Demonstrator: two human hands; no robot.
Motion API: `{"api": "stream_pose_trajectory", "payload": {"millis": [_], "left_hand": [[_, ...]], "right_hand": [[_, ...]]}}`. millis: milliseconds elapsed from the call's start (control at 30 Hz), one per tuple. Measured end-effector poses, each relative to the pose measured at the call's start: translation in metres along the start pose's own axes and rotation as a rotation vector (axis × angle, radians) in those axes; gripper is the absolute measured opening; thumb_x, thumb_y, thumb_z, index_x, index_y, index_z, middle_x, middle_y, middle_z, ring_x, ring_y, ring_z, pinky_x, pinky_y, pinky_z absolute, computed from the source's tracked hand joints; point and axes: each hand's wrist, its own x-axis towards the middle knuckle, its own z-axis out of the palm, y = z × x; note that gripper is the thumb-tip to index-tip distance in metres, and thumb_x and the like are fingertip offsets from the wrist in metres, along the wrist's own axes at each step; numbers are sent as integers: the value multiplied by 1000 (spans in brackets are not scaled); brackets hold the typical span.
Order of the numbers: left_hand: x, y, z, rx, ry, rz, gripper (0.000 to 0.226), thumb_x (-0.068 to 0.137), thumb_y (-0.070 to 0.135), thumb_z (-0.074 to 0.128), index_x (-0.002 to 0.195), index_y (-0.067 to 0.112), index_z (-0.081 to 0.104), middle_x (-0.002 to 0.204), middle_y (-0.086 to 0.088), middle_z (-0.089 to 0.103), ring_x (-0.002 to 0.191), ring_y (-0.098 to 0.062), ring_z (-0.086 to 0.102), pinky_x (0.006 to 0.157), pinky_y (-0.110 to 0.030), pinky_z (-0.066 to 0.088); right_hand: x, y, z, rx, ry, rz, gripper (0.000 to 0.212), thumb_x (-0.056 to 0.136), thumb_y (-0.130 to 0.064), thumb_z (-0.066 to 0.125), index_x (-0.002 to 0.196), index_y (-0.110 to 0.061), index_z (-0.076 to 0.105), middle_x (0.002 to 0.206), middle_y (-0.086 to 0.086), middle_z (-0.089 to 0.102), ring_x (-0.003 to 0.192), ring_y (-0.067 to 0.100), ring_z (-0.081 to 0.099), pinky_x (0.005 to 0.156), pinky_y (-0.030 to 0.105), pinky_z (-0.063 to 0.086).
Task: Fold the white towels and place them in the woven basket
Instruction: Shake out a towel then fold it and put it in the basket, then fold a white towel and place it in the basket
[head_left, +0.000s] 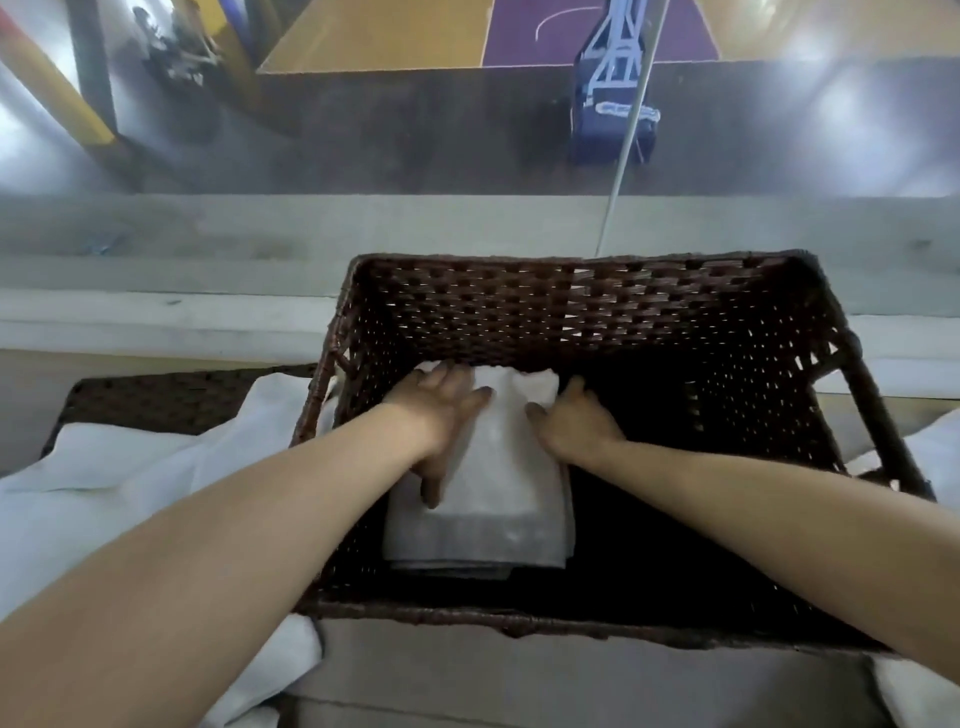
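Currently left hand (447, 415) and right hand (576, 423) press folded towel (498, 499) flat-fingered (inside woven basket (597, 306)); abrupt withdrawal could unfold it

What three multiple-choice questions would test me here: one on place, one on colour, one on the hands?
1. Where is the folded towel? A) inside the basket, left side B) on the floor C) over the rim
2. Basket's colour? A) white B) dark brown C) blue
3. The hands? A) both touch the towel B) both grip the rim C) both idle
Answers: 1A, it lies on the basket's bottom; 2B, the weave is dark brown; 3A, left hand and right hand rest on it.
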Motion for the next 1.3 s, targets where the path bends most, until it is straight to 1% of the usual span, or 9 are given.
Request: {"api": "stream_pose_trajectory", "payload": {"millis": [133, 267, 367, 467, 667, 833, 967, 1100, 1300], "left_hand": [[21, -4, 16, 73, -96, 35, 179, 46, 65, 102, 167, 29, -25, 174, -16, -27, 163, -38, -22, 133, -56, 14], [26, -2, 27, 152, -101, 38, 180, 50, 68, 100, 163, 25, -34, 171, -17, -36, 160, -38, -30, 133, -58, 10], [15, -1, 16, 176, -99, 64, 174, 52, 68, 99, 167, 26, -25, 174, -14, -29, 164, -38, -19, 131, -56, 23], [-13, 13, -8, 88, -7, 110, 134, 74, 56, 92, 171, 26, 5, 175, -8, -5, 160, -36, 22, 116, -51, 47], [-108, 73, -72, -231, 405, 282, 41, 114, 45, 41, 148, 28, 55, 144, -1, 62, 129, -25, 61, 91, -36, 45], [-193, 147, -69, -544, 442, 627, 67, 95, 79, 45, 148, 38, 52, 127, 16, 70, 108, -10, 68, 96, -37, 54], [-180, 175, -34, -217, 715, 605, 38, 100, 19, 59, 136, 26, 49, 110, 4, 71, 89, -31, 73, 75, -50, 58], [-164, 171, -26, -141, 861, 618, 46, 91, 1, 63, 131, 21, 52, 97, 3, 72, 77, -29, 74, 59, -45, 55], [-168, 181, -22, -94, 936, 543, 55, 98, 17, 64, 150, 15, 45, 116, -5, 65, 93, -31, 69, 69, -49, 59]], "right_hand": [[-21, 14, -8, -554, 32, -465, 104, 91, -80, 49, 168, -22, 12, 174, 12, 10, 161, 35, 15, 125, 56, 28], [-11, 30, 3, -666, -318, -385, 122, 88, -89, 45, 169, -19, -13, 172, 7, -34, 157, 25, -35, 131, 61, 0], [-18, 15, -14, -698, -349, -363, 111, 91, -83, 49, 171, -18, 7, 177, 9, -15, 164, 30, -12, 130, 61, 11], [-45, -2, -73, -671, -319, -416, 77, 98, -70, 54, 156, -20, 48, 161, 10, 45, 144, 30, 47, 115, 45, 44], [-161, 36, -183, -133, 235, -435, 37, 99, -46, 68, 131, -27, 70, 110, -10, 76, 99, 7, 70, 96, 31, 57], [-262, 150, -156, 170, 1039, -110, 17, 93, -12, 51, 88, -16, 67, 76, -4, 65, 71, 19, 55, 69, 31, 43], [-290, 252, -68, -83, 708, 80, 28, 89, -35, 44, 91, -17, 66, 86, 0, 65, 73, 30, 63, 65, 31, 51], [-299, 307, -8, -512, 9, 194, 104, 66, -86, 62, 152, -30, 43, 153, 3, 35, 119, 36, 62, 94, 46, 56], [-303, 288, -14, -558, 69, -12, 56, 97, -52, 67, 145, -26, 56, 129, 5, 46, 102, 36, 65, 92, 46, 52]]}}
